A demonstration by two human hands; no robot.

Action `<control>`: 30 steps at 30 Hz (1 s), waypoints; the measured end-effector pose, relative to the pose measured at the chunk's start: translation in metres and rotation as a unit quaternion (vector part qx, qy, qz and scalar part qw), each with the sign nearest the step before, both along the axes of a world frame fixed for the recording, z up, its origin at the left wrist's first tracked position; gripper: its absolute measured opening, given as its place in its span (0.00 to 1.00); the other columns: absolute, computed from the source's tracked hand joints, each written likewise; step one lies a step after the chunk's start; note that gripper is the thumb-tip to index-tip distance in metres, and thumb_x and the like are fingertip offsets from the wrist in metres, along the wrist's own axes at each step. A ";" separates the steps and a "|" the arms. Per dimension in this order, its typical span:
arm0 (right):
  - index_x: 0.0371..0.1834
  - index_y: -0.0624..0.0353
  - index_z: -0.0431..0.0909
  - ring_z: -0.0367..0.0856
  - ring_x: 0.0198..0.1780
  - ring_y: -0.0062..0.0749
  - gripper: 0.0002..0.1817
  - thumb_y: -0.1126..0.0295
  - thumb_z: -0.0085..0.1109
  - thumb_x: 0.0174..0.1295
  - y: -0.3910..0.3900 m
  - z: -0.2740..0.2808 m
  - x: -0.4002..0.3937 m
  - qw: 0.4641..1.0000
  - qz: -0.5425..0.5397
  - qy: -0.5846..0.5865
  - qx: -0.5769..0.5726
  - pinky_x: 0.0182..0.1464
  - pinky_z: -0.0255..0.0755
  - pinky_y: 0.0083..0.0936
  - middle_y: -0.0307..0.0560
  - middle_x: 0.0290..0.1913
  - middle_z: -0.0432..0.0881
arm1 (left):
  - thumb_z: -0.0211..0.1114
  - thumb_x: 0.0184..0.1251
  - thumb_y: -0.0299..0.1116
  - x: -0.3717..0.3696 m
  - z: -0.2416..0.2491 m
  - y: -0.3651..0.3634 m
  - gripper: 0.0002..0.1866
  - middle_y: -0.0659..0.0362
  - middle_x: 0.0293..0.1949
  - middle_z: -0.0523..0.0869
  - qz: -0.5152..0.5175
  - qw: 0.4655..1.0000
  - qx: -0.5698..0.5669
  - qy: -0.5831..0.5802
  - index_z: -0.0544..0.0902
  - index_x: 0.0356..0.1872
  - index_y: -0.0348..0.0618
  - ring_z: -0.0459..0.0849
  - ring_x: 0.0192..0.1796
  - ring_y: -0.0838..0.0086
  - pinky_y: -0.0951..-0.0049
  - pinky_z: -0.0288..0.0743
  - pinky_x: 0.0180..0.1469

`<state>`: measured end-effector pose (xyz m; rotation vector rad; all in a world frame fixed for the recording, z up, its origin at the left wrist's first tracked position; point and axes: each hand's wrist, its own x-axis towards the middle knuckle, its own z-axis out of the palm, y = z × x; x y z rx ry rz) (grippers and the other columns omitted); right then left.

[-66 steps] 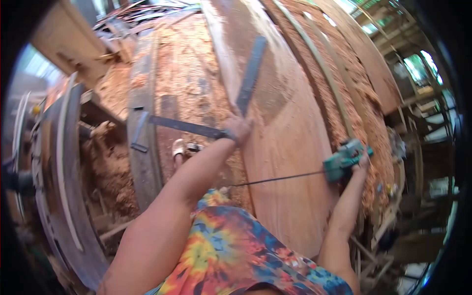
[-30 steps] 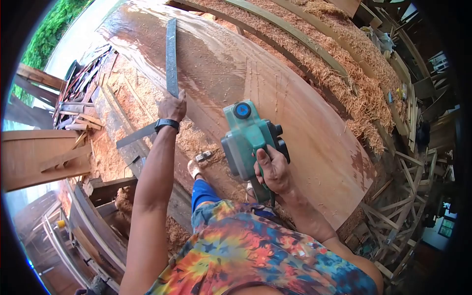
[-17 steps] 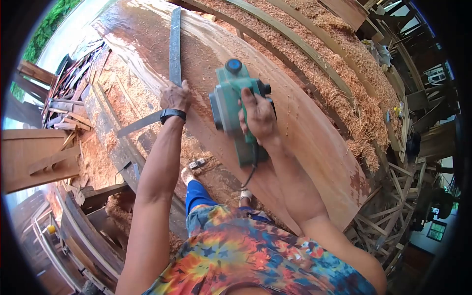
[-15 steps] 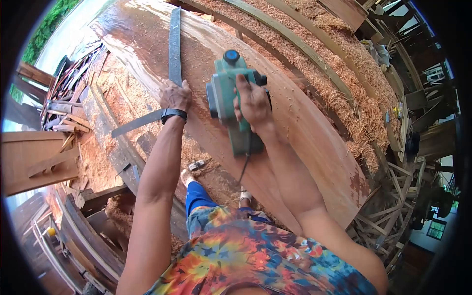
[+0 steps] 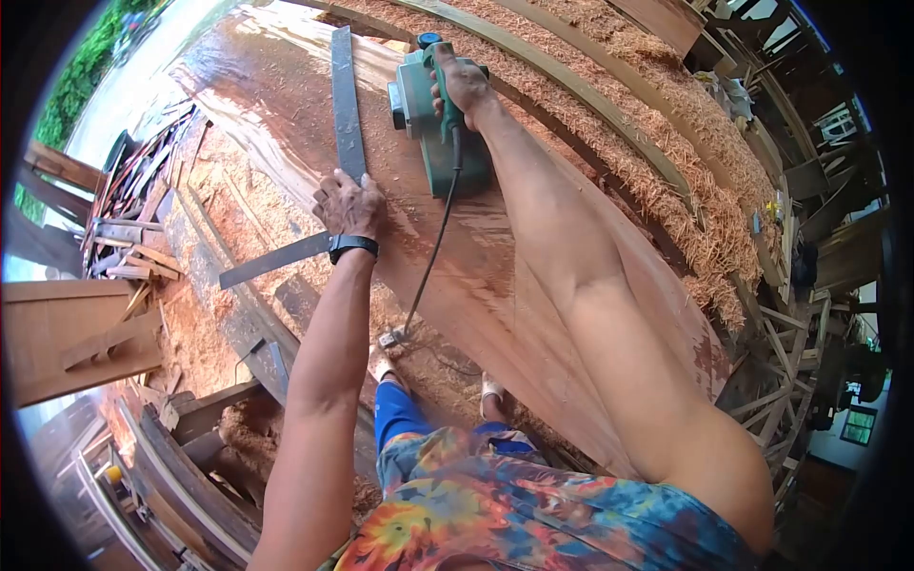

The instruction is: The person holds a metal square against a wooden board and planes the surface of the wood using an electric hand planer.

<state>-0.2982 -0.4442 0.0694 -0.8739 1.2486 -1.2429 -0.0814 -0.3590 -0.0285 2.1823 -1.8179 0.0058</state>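
Observation:
My right hand (image 5: 464,86) is wrapped around the handle of a green electric planer (image 5: 419,105), which sits on the far part of a wide reddish wood slab (image 5: 476,295). A dark cord (image 5: 429,271) trails from the planer toward my feet, past a pale connector (image 5: 390,338). Near the slab's left edge, my left hand (image 5: 349,206) grips the corner of an L-shaped metal framing square (image 5: 345,105). The square's one arm points away along the slab and the other sticks out to the left past the edge. My left fingers are partly bent over the metal.
Curly wood shavings (image 5: 709,228) lie heaped along curved planks (image 5: 571,86) to the right. Sawdust (image 5: 224,195) and scrap wood (image 5: 133,238) cover the ground at left. My feet stand beside the slab's near edge. Stacked lumber (image 5: 790,371) is at far right.
The planer has moved forward along the slab, away from my body, with my right arm stretching out. My left hand stays on the square; both appear slightly shifted right in view.

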 end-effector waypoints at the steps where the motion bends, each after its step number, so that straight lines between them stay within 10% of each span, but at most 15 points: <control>1: 0.41 0.62 0.76 0.76 0.21 0.28 0.33 0.35 0.54 0.73 0.008 -0.003 -0.001 1.000 0.014 -0.013 -0.008 0.26 0.77 0.30 0.41 0.25 0.76 | 0.55 0.76 0.53 0.002 -0.006 -0.001 0.30 0.44 0.64 0.77 -0.011 1.000 -0.027 -0.009 0.78 0.66 0.38 0.73 0.69 0.46 0.38 0.63 0.71; 8: 0.45 0.64 0.75 0.72 0.18 0.25 0.33 0.37 0.53 0.75 0.111 -0.010 0.026 0.998 -0.061 0.032 -0.012 0.24 0.72 0.27 0.40 0.24 0.73 | 0.45 0.80 0.56 0.008 -0.027 -0.015 0.35 0.52 0.84 0.60 -0.038 0.999 0.011 0.036 0.68 0.80 0.48 0.53 0.85 0.47 0.34 0.45 0.81; 18: 0.51 0.66 0.76 0.70 0.18 0.18 0.30 0.43 0.48 0.80 0.309 0.000 0.111 0.978 -0.199 0.025 0.054 0.21 0.66 0.19 0.37 0.22 0.73 | 0.47 0.80 0.59 0.054 -0.015 -0.016 0.38 0.54 0.84 0.59 -0.231 0.972 0.043 0.019 0.63 0.81 0.46 0.51 0.85 0.50 0.39 0.42 0.82; 30: 0.48 0.64 0.76 0.70 0.16 0.19 0.30 0.41 0.49 0.79 0.182 -0.004 0.079 0.968 -0.244 0.040 0.041 0.19 0.66 0.20 0.37 0.21 0.73 | 0.49 0.78 0.56 0.053 -0.014 -0.015 0.38 0.53 0.85 0.55 -0.223 0.972 0.070 0.000 0.62 0.82 0.46 0.46 0.87 0.51 0.33 0.34 0.82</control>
